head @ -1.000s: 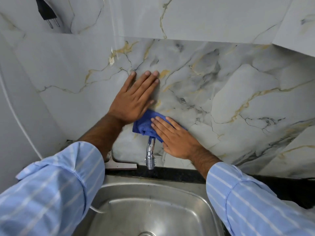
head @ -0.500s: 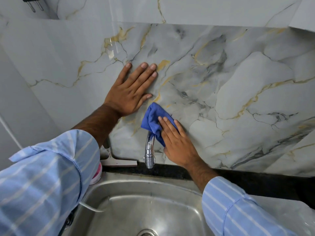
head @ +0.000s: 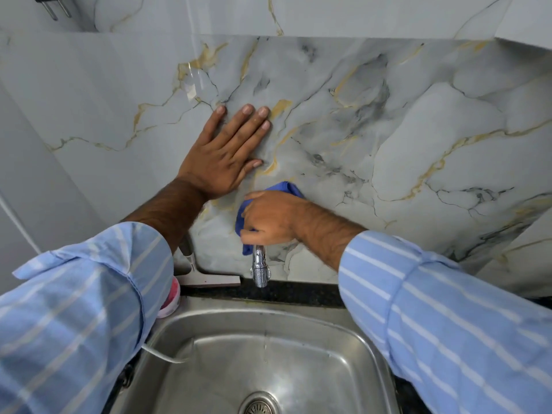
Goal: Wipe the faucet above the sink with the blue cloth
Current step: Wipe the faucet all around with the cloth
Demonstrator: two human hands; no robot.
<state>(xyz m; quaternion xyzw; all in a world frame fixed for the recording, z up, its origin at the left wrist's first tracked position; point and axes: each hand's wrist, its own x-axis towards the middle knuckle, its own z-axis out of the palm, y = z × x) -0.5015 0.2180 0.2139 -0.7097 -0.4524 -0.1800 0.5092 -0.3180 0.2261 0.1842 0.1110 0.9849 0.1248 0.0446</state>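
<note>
Both arms wear a light blue shirt with thin white stripes running along the sleeves. The left sleeve (head: 74, 309) ends in a folded cuff with a stitched edge, pushed back to leave the forearm bare and hairy. The right sleeve (head: 448, 318) stops at a plain hem, also short of the wrist. The left hand (head: 222, 156) and right hand (head: 270, 218) are bare, seemingly without rings, nails short

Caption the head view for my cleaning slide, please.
Right hand grips the blue cloth around the faucet above the sink; left hand flat on the wall.
</note>
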